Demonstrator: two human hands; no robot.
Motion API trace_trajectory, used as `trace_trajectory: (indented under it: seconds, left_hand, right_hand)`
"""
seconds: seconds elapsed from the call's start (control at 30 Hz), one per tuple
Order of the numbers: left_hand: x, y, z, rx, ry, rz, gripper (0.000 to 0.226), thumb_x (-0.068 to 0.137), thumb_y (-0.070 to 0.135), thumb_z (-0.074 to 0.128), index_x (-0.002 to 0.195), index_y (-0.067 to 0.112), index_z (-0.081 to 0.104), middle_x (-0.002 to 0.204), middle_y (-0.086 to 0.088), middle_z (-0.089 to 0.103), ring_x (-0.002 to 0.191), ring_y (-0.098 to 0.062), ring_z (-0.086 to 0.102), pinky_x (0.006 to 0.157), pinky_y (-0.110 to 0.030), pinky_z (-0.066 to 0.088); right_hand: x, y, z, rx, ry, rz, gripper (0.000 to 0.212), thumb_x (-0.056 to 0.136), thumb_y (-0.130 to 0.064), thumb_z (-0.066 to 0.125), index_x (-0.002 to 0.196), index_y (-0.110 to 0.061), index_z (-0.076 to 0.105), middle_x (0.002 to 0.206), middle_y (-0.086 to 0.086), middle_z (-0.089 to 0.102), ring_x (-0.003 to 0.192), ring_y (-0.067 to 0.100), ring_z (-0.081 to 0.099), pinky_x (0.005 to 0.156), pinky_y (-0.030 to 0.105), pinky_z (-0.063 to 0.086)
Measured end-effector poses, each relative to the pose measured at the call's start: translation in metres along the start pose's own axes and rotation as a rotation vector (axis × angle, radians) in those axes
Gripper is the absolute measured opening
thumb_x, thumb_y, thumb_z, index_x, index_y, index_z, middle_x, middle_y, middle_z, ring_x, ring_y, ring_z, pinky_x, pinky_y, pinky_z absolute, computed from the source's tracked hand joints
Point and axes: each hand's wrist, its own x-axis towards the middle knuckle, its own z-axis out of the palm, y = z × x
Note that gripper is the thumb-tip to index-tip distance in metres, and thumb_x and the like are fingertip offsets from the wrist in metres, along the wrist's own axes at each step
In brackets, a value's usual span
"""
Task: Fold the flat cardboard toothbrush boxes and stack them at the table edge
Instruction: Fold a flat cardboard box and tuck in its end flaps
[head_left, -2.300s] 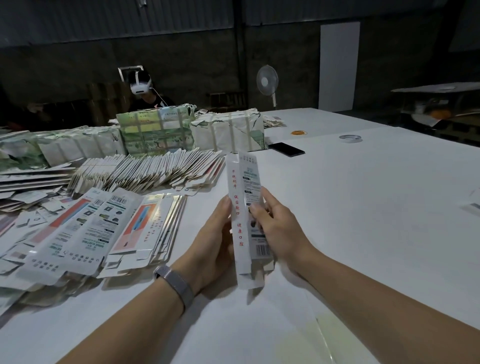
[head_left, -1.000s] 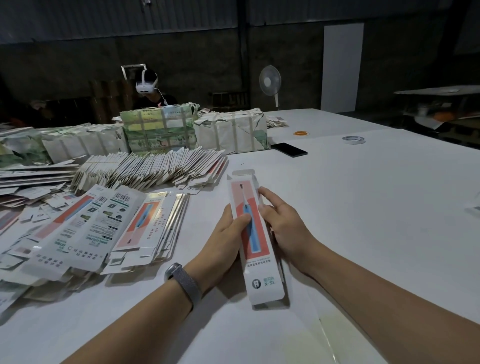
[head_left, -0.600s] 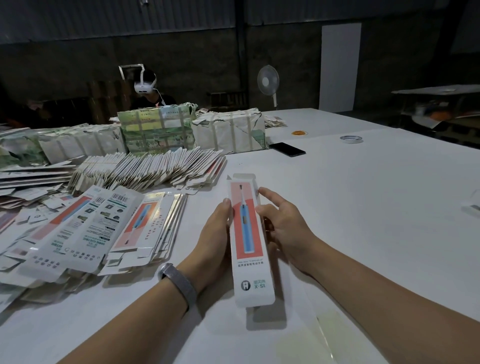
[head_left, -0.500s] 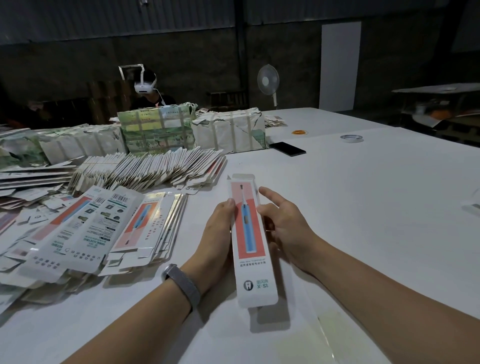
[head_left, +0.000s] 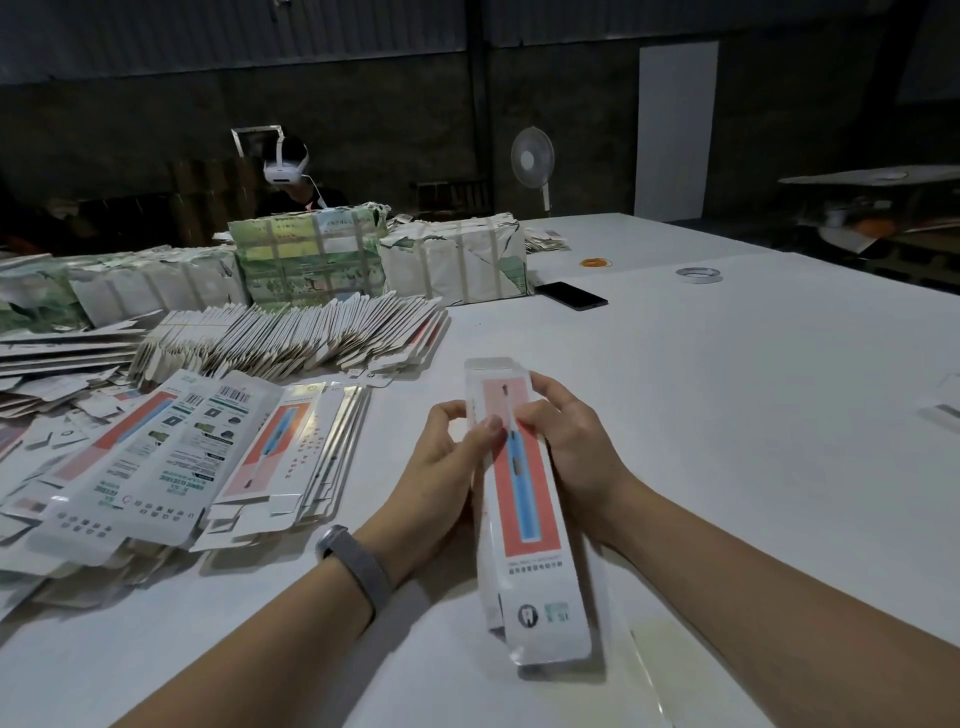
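Dimly lit, the white table (head_left: 727, 415) underlies both hands' (head_left: 447, 467) (head_left: 576, 452) grip on the box (head_left: 524, 499).

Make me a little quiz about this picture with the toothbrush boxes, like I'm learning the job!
1. True or false: both hands hold the toothbrush box.
2. Which wrist wears the grey band? A) left B) right
3. Fill in: the dark, flat thing beyond the row of folded boxes is a ____.

Key:
1. True: the left hand and right hand each grip a long side.
2. A
3. phone
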Motion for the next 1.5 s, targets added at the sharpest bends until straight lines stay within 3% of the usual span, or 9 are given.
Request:
trace_trajectory:
  seconds: [0.23,0.53,0.63,0.73,0.9,1.1,1.23,1.37,1.5]
  left_hand:
    - [-0.0002,-0.0025,0.0003,0.040,-0.004,0.025,0.028,0.103,0.040,0.045,0.121,0.018,0.047,0.082,0.002,0.076,0.079,-0.023,0.076,0.068,-0.027,0.060]
    - [0.0025,-0.0046,-0.0008,0.008,0.038,0.087,0.039,0.098,0.049,0.053,0.132,0.037,0.039,0.084,-0.003,0.077,0.074,-0.024,0.076,0.064,-0.027,0.060]
    - [0.0046,-0.0056,-0.0021,-0.003,0.036,0.081,0.047,0.089,0.050,0.053,0.132,0.033,0.042,0.082,-0.005,0.076,0.072,-0.024,0.075,0.063,-0.027,0.059]
    - [0.0057,-0.0069,-0.0039,-0.015,0.030,0.096,0.037,0.098,0.042,0.054,0.131,0.030,0.044,0.087,-0.008,0.076,0.073,-0.024,0.075,0.064,-0.029,0.059]
    - [0.0042,-0.0055,-0.0022,-0.031,0.018,0.116,0.038,0.095,0.040,0.061,0.129,0.028,0.047,0.091,-0.009,0.076,0.073,-0.023,0.074,0.063,-0.031,0.059]
    - [0.0025,-0.0042,-0.0023,0.055,-0.039,0.123,0.037,0.097,0.038,0.054,0.131,0.025,0.046,0.087,-0.005,0.076,0.075,-0.022,0.075,0.066,-0.029,0.059]
    - [0.0007,-0.0024,-0.0022,0.140,-0.065,0.111,0.039,0.094,0.044,0.052,0.129,0.031,0.045,0.087,-0.001,0.077,0.077,-0.022,0.076,0.067,-0.026,0.060]
    - [0.0018,-0.0036,-0.0026,0.135,-0.071,0.080,0.043,0.093,0.047,0.054,0.131,0.031,0.044,0.091,-0.004,0.077,0.080,-0.024,0.077,0.069,-0.029,0.060]
    - [0.0027,-0.0074,-0.0015,0.111,-0.038,0.102,0.045,0.088,0.052,0.057,0.128,0.040,0.037,0.094,-0.008,0.078,0.081,-0.029,0.077,0.072,-0.034,0.061]
  right_hand:
    - [-0.0039,-0.0041,0.0004,0.038,-0.021,0.025,0.023,0.099,-0.031,0.059,0.121,-0.036,0.056,0.093,0.003,0.077,0.078,0.027,0.076,0.062,0.030,0.060]
    - [-0.0033,-0.0037,0.0029,-0.047,-0.040,0.015,0.025,0.098,-0.036,0.059,0.122,-0.039,0.052,0.088,-0.002,0.077,0.078,0.022,0.076,0.061,0.025,0.059]
    - [-0.0039,-0.0035,0.0029,-0.031,-0.051,0.018,0.026,0.098,-0.034,0.059,0.123,-0.036,0.053,0.089,0.002,0.077,0.078,0.023,0.076,0.063,0.027,0.060]
    - [-0.0051,-0.0041,0.0019,-0.025,-0.065,0.017,0.023,0.100,-0.032,0.057,0.122,-0.033,0.053,0.087,0.004,0.077,0.077,0.023,0.076,0.063,0.026,0.059]
    - [-0.0051,-0.0033,0.0022,0.021,-0.066,0.027,0.016,0.102,-0.031,0.054,0.118,-0.031,0.056,0.091,0.009,0.076,0.076,0.026,0.075,0.078,0.040,0.063]
    - [-0.0020,-0.0010,0.0025,0.002,-0.019,0.014,0.008,0.103,-0.026,0.049,0.105,-0.026,0.057,0.083,0.004,0.073,0.075,0.026,0.073,0.082,0.043,0.061]
    - [-0.0007,0.0002,0.0025,-0.002,0.037,-0.018,0.010,0.096,-0.031,0.055,0.098,-0.022,0.059,0.086,0.000,0.072,0.078,0.026,0.075,0.076,0.038,0.063]
    - [0.0003,0.0022,0.0004,0.028,0.084,-0.045,0.003,0.100,-0.020,0.057,0.101,-0.022,0.056,0.099,0.011,0.066,0.078,0.026,0.074,0.075,0.040,0.062]
    - [0.0004,0.0011,0.0014,0.061,0.084,-0.053,0.018,0.100,-0.017,0.058,0.108,-0.029,0.048,0.108,0.008,0.068,0.081,0.027,0.075,0.071,0.038,0.062]
